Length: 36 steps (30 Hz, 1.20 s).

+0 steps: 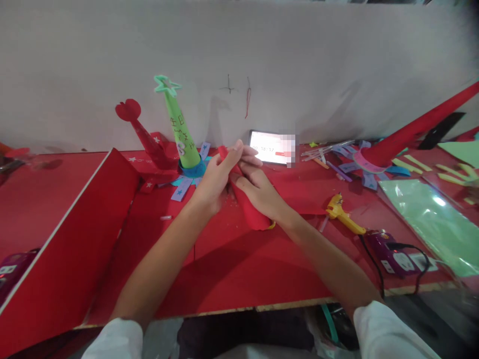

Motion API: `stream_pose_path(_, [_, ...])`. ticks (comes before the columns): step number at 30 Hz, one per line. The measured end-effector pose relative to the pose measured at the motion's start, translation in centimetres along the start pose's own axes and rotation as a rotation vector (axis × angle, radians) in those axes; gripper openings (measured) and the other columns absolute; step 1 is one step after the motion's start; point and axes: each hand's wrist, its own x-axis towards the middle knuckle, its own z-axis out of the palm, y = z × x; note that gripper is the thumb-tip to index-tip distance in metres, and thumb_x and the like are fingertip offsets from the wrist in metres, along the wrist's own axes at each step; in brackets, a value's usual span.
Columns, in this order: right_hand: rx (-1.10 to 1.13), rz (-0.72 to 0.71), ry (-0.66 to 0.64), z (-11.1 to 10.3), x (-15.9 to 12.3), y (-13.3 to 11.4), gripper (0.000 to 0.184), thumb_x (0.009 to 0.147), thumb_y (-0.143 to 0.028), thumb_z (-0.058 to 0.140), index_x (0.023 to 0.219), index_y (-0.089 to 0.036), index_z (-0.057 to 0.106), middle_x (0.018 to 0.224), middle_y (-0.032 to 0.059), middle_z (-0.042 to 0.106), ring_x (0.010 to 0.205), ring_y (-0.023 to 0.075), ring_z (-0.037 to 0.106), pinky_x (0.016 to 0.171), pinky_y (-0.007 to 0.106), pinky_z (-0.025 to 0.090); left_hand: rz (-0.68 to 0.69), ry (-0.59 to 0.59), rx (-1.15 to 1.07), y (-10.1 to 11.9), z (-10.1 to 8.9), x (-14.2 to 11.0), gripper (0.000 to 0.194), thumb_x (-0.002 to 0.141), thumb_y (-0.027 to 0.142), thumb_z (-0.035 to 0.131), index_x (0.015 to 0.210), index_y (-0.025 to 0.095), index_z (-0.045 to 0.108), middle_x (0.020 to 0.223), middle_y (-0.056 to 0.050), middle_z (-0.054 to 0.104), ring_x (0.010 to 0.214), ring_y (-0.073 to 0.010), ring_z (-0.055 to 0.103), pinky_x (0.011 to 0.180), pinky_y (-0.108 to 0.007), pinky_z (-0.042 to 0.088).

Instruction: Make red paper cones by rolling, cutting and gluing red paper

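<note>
Both hands are gripping a red paper cone (247, 199) lying mid-table: the left hand (215, 177) is pinching its far tip, the right hand (258, 192) is wrapping its body. A green cone (181, 132) is standing just beyond on the left, a phone (267, 147) behind, a yellow glue gun (342, 213) lying to the right. A red table (239, 269) is meeting a white wall (299, 60).

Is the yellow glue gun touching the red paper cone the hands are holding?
Apart. The head view shows bare red table between the glue gun and the red cone, held by both hands.
</note>
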Motion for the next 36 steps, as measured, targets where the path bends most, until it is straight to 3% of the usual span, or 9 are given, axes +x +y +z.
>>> stream_pose_path(2, [0.195, 0.058, -0.032, -0.2, 0.1, 0.0, 0.018, 0.100, -0.041, 0.063, 0.104, -0.023, 0.067, 0.078, -0.0002, 0.069, 0.067, 0.0175, 0.066, 0.066, 0.033, 0.059, -0.022, -0.016, 0.008, 0.1, 0.1, -0.2, 0.047, 0.093, 0.069, 0.072, 0.100, 0.023, 0.077, 0.093, -0.009, 0.081, 0.069, -0.0188, 0.076, 0.036, -0.021, 0.039])
stream_pose_path(5, [0.374, 0.110, -0.079, -0.5, 0.1, -0.1, 0.025, 0.099, -0.048, 0.068, 0.101, -0.024, 0.064, 0.065, -0.0043, 0.063, 0.056, 0.0155, 0.061, 0.057, 0.030, 0.055, -0.063, 0.001, 0.005, -0.1, 0.0, -0.4, 0.040, 0.092, 0.063, 0.077, 0.098, 0.024, 0.076, 0.090, -0.007, 0.080, 0.057, -0.0156, 0.070, 0.037, -0.023, 0.041])
stream_pose_path(12, [0.399, 0.179, -0.149, -0.8, 0.2, -0.4, 0.040, 0.096, -0.062, 0.073, 0.096, -0.023, 0.063, 0.078, 0.0004, 0.070, 0.071, 0.0167, 0.068, 0.072, 0.032, 0.059, 0.019, 0.117, -0.095, -0.5, 0.0, 0.1, 0.050, 0.089, 0.064, 0.079, 0.073, 0.021, 0.059, 0.090, -0.007, 0.079, 0.069, -0.0192, 0.075, 0.046, -0.025, 0.052])
stream_pose_path(15, [0.195, 0.053, -0.008, -1.6, 0.6, 0.0, 0.038, 0.102, -0.060, 0.066, 0.094, -0.023, 0.064, 0.089, 0.0021, 0.070, 0.083, 0.0165, 0.067, 0.079, 0.031, 0.057, 0.124, 0.226, -0.241, 0.6, -0.4, 0.7, 0.050, 0.091, 0.060, 0.079, 0.072, 0.022, 0.053, 0.078, -0.002, 0.072, 0.072, -0.0161, 0.075, 0.062, -0.024, 0.060])
stream_pose_path(20, [-0.054, -0.277, 0.437, -2.0, 0.3, 0.5, 0.024, 0.105, -0.037, 0.064, 0.085, -0.023, 0.060, 0.079, -0.0019, 0.059, 0.067, 0.0117, 0.055, 0.062, 0.027, 0.045, 0.281, 0.450, -0.494, 2.6, -4.3, 2.0, 0.046, 0.102, 0.049, 0.070, 0.069, 0.023, 0.053, 0.064, 0.003, 0.060, 0.056, -0.0081, 0.057, 0.065, -0.022, 0.055])
stream_pose_path(23, [-0.083, -0.318, 0.417, -0.9, -0.5, 0.5, 0.022, 0.103, -0.029, 0.061, 0.082, -0.024, 0.058, 0.070, -0.0042, 0.054, 0.056, 0.0103, 0.049, 0.054, 0.027, 0.039, 0.383, 0.488, -0.424, 2.7, -7.8, 2.5, 0.048, 0.095, 0.056, 0.077, 0.065, 0.026, 0.055, 0.060, 0.004, 0.058, 0.057, -0.0095, 0.056, 0.066, -0.025, 0.053])
stream_pose_path(26, [-0.140, -0.314, 0.327, 0.8, -1.3, 0.8, 0.015, 0.103, -0.027, 0.058, 0.090, -0.023, 0.067, 0.077, -0.0010, 0.067, 0.065, 0.0131, 0.063, 0.063, 0.029, 0.051, 0.330, 0.417, -0.238, 2.3, -9.7, 2.7, 0.054, 0.091, 0.072, 0.072, 0.064, 0.028, 0.056, 0.057, 0.000, 0.056, 0.069, -0.0150, 0.064, 0.070, -0.030, 0.052])
stream_pose_path(31, [-0.164, -0.359, 0.389, 2.0, -1.5, 2.1, 0.023, 0.100, -0.020, 0.058, 0.111, -0.025, 0.078, 0.109, 0.0040, 0.083, 0.099, 0.0205, 0.078, 0.090, 0.037, 0.063, 0.291, 0.392, -0.228, 1.9, -7.8, 2.3, 0.060, 0.083, 0.088, 0.067, 0.071, 0.030, 0.061, 0.060, -0.002, 0.057, 0.075, -0.0181, 0.065, 0.070, -0.033, 0.051])
stream_pose_path(36, [-0.283, -0.367, 0.415, 2.0, -1.5, 2.5, 0.023, 0.096, -0.018, 0.058, 0.096, -0.024, 0.080, 0.091, 0.0019, 0.080, 0.083, 0.0193, 0.075, 0.078, 0.034, 0.061, 0.263, 0.485, -0.201, 1.8, -6.0, 2.0, 0.064, 0.089, 0.088, 0.058, 0.067, 0.028, 0.054, 0.061, -0.003, 0.057, 0.074, -0.0191, 0.063, 0.071, -0.034, 0.052])
